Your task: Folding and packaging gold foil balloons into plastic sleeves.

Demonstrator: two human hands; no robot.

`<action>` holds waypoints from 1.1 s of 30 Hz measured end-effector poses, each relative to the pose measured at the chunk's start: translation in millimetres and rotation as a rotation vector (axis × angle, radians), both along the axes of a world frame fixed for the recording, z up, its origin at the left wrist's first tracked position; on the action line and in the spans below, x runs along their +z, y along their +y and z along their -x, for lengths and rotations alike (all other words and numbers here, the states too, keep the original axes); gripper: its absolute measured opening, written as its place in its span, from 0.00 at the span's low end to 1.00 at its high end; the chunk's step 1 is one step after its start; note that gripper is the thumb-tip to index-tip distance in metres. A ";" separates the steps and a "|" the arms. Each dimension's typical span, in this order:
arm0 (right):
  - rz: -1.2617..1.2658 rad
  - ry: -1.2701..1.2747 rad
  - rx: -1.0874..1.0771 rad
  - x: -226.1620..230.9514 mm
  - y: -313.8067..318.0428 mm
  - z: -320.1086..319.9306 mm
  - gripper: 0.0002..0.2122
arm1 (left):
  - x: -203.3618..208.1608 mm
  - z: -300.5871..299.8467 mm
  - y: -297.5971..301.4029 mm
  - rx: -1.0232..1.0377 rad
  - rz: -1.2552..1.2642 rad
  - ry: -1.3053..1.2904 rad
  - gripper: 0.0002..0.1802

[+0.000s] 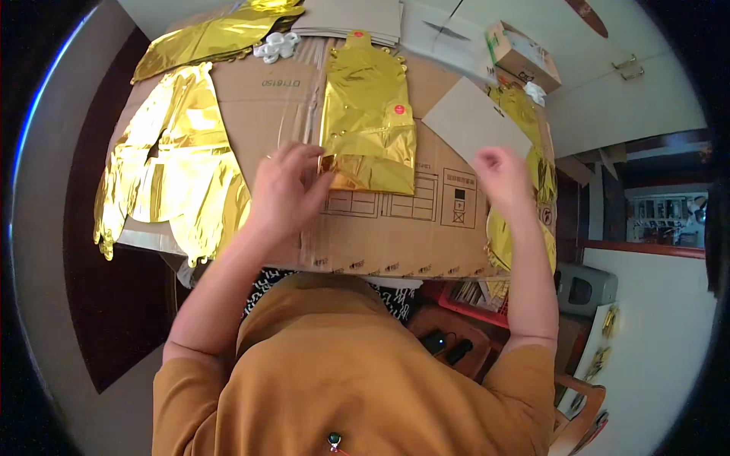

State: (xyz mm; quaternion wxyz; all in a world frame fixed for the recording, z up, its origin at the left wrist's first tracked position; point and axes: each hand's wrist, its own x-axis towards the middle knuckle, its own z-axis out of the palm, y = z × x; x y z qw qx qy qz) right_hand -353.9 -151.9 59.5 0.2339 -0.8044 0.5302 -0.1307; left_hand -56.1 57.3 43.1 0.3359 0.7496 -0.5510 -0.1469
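A folded gold foil balloon (369, 99) with two round red stickers lies flat at the middle of the cardboard. At its lower left edge is my left hand (285, 186), fingers bent, with a gap between thumb and forefinger; the fingertips meet or overlap the foil. My right hand (503, 178) is closed, fingers curled, over the near corner of a grey card (471, 118). Whether it grips the card or something small is hidden. That card lies slanted, its right side beside more gold foil (517, 110).
Wrinkled gold foil pieces (198, 137) cover the left of the cardboard (357, 251); another gold foil sheet (205, 38) lies behind. A white ribbon bundle (277, 47), a stack of grey cards (346, 17) and an open carton (525, 57) stand along the back. A red basket (464, 304) is below the near edge.
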 end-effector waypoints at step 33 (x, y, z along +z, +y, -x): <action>-0.857 -0.109 0.233 -4.8 50.6 -66.6 0.08 | -6.0 -33.9 -9.1 -0.231 -0.033 -0.094 0.38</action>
